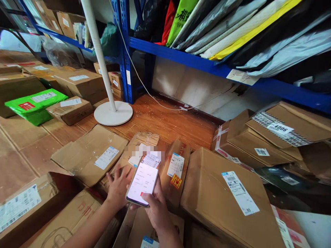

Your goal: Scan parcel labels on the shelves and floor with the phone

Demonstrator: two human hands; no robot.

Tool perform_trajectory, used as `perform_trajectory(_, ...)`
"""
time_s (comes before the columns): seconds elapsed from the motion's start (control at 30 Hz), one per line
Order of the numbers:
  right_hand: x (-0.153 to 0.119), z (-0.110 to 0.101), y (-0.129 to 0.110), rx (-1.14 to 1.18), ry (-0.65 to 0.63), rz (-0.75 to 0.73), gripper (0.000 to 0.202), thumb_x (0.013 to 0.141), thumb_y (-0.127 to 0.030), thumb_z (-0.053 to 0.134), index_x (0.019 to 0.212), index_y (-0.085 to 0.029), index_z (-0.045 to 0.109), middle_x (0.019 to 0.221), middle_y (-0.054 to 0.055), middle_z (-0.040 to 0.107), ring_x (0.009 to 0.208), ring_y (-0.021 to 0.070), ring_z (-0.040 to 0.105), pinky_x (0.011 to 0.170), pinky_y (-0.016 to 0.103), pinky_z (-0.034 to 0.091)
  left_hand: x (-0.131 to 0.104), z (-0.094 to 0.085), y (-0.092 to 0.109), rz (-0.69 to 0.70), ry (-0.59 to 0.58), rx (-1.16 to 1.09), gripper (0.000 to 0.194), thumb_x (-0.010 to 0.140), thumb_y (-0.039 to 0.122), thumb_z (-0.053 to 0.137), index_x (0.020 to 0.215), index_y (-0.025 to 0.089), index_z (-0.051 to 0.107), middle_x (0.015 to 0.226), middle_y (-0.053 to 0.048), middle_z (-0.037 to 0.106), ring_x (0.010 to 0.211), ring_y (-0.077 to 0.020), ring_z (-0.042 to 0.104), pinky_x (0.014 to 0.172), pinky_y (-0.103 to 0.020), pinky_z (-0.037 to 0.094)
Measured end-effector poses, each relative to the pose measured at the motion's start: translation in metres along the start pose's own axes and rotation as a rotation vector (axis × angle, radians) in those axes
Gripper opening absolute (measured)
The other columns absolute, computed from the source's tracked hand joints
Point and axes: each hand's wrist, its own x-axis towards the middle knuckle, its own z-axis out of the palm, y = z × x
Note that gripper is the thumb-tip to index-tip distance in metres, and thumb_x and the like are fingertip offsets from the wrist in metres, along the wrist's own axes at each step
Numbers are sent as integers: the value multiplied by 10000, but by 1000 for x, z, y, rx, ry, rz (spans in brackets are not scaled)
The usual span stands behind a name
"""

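My right hand [157, 208] grips a smartphone [143, 181] with its screen lit; the thumb lies on the lower part of the screen near a red button. To the left, my left hand [119, 184] rests with fingers spread on a brown paper parcel [144, 138], whose white label shows partly behind the phone. Just right of the phone lies a narrow cardboard box [184, 151] with a white label and a yellow-and-red sticker. A flat cardboard parcel [85, 155] with a label sits beyond my left hand.
Large cardboard boxes [207, 189] crowd the right side. A white pole stand [113, 113] rises from the wooden floor [165, 113]. A green parcel [36, 103] lies at the left. Blue shelving [168, 51] holds bagged parcels, and a white cable [147, 88] hangs to the floor.
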Motion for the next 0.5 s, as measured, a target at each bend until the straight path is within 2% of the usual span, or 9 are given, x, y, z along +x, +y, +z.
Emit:
perform_trajectory(0.07, -13, -7, -5, 31, 25, -15, 916, 659, -271, 712, 1437, -277, 229, 1006, 51, 718, 849, 257, 689, 549, 341, 605, -5, -5, 1, -180, -37, 6, 712, 789, 258, 579, 1468, 351, 389, 1629, -100, 157, 1422, -572, -6, 976, -834, 187)
perform_trajectory(0.1, -19, -11, -8, 55, 50, -31, 929, 648, -285, 724, 1437, -278, 235, 992, 47, 721, 820, 250, 686, 530, 331, 595, -6, -6, 1, -233, -57, -14, 741, 782, 324, 607, 1473, 394, 350, 1645, -68, 71, 1413, -587, -3, 966, -812, 245)
perform_trajectory(0.17, -31, -21, -10, 106, 134, -59, 940, 628, -303, 744, 1434, -286, 260, 999, 47, 728, 769, 235, 676, 485, 304, 567, -7, -7, 0, -242, -70, -80, 843, 717, 472, 682, 1477, 409, 323, 1649, -69, -11, 1388, -618, 70, 944, -751, 343)
perform_trajectory(0.23, -39, -29, -9, 134, 233, -70, 953, 621, -311, 761, 1437, -312, 269, 1005, 40, 736, 738, 227, 674, 463, 288, 544, -6, -8, -1, -211, -47, -121, 919, 658, 512, 723, 1479, 392, 329, 1647, -89, 2, 1373, -624, 120, 940, -710, 379)
perform_trajectory(0.3, -43, -35, -7, 134, 276, -69, 963, 614, -326, 776, 1441, -334, 281, 981, 31, 743, 732, 237, 683, 463, 291, 537, -2, -8, 0, -178, -27, -138, 941, 633, 490, 737, 1477, 398, 333, 1647, -75, 39, 1377, -618, 119, 950, -712, 366)
perform_trajectory(0.43, -43, -34, 4, 110, 262, -34, 902, 607, -346, 789, 1413, -311, 387, 932, 52, 753, 722, 251, 693, 439, 284, 523, 15, -8, 15, -103, 1, -212, 983, 539, 443, 813, 1438, 419, 417, 1635, -58, 143, 1379, -607, 132, 983, -753, 295)
perform_trajectory(0.5, -41, -29, 13, 125, 245, 3, 922, 592, -337, 792, 1420, -302, 388, 924, 62, 764, 723, 262, 705, 410, 275, 507, 24, -5, 28, -67, 34, -269, 855, 609, 466, 790, 1403, 421, 475, 1611, -61, 227, 1380, -570, 193, 992, -741, 308)
